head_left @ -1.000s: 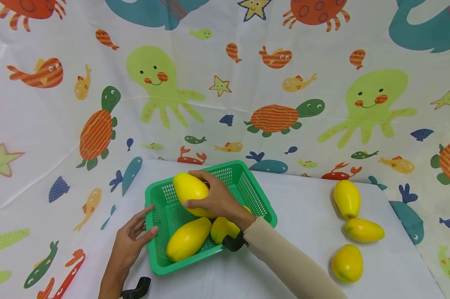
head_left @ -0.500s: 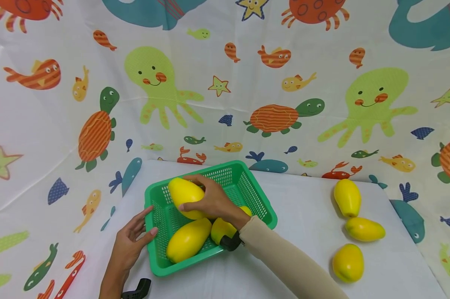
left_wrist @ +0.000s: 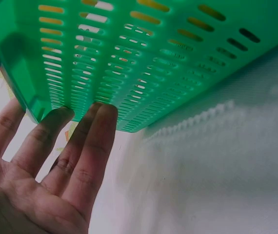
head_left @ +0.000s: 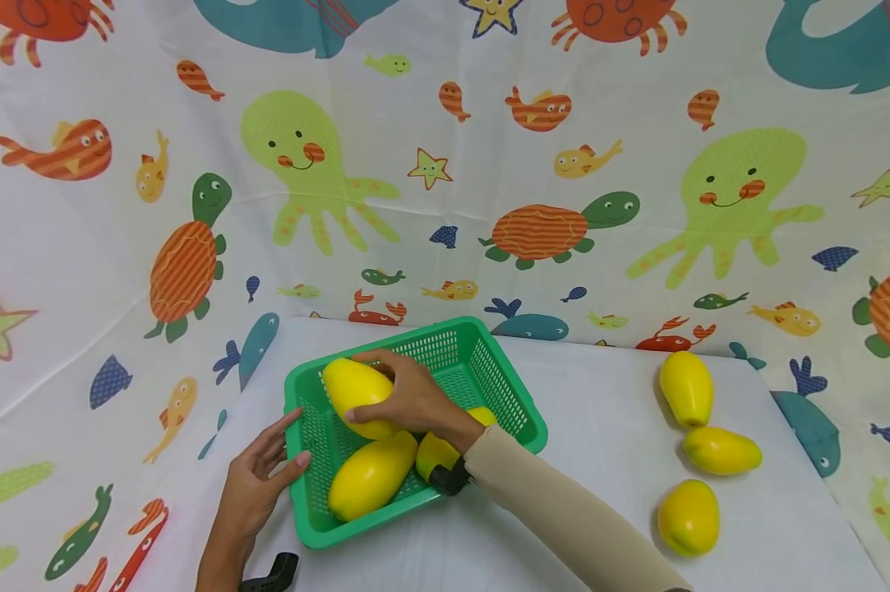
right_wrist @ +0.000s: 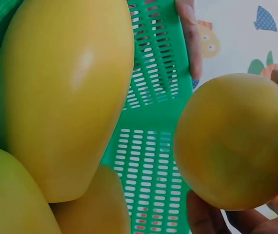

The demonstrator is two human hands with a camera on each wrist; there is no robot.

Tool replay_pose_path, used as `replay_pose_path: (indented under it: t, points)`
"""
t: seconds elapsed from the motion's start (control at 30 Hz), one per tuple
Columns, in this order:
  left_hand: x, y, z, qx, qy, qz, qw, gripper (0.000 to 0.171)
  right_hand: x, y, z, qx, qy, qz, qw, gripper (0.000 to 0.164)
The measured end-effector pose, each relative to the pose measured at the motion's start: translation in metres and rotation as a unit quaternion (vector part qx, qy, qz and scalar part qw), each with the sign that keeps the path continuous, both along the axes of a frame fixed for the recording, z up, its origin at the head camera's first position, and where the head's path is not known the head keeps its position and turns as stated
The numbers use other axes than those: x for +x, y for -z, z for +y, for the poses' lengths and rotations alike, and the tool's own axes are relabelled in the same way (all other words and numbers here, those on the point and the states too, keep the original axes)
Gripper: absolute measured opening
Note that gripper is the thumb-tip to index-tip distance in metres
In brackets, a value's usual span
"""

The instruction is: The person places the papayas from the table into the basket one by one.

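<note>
My right hand (head_left: 415, 399) grips a yellow mango (head_left: 356, 390) over the left part of a green perforated basket (head_left: 371, 523). In the right wrist view this mango (right_wrist: 234, 141) sits between thumb and fingers, end toward the camera. Beneath and in front of it lies another mango (head_left: 373, 477) in the basket, and a further one (head_left: 433, 452) is partly covered by my right wrist. My left hand (head_left: 255, 477) rests against the basket's left side. Its extended fingers (left_wrist: 97, 141) touch the outer wall (left_wrist: 168, 73) in the left wrist view.
Three more mangoes, a far one (head_left: 686, 388), a middle one (head_left: 721, 450) and a near one (head_left: 689, 518), lie on the white table (head_left: 585, 444) at the right. A sea-animal printed cloth (head_left: 415, 123) hangs behind and to the left.
My right hand has carried its mango a little left and lower over the basket. My left hand stays at the basket's side; the table mangoes have not moved.
</note>
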State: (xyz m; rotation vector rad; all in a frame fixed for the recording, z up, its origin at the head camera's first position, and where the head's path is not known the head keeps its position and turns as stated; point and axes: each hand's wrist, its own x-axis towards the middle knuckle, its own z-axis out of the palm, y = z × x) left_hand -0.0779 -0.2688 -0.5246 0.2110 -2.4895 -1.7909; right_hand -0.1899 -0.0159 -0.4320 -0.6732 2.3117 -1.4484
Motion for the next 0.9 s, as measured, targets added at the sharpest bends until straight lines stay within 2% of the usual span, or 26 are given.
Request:
replay_pose_path:
  t: [0.33, 0.9]
  points:
    - [0.002, -0.001, 0.001, 0.009, -0.003, 0.002, 1.0, 0.063, -0.001, -0.003, -0.013, 0.037, -0.006, 0.007, 0.999, 0.079]
    - [0.0, -0.003, 0.002, 0.007, -0.002, -0.012, 0.9999, 0.064, -0.004, -0.003, -0.031, 0.08, 0.008, -0.028, 0.996, 0.083]
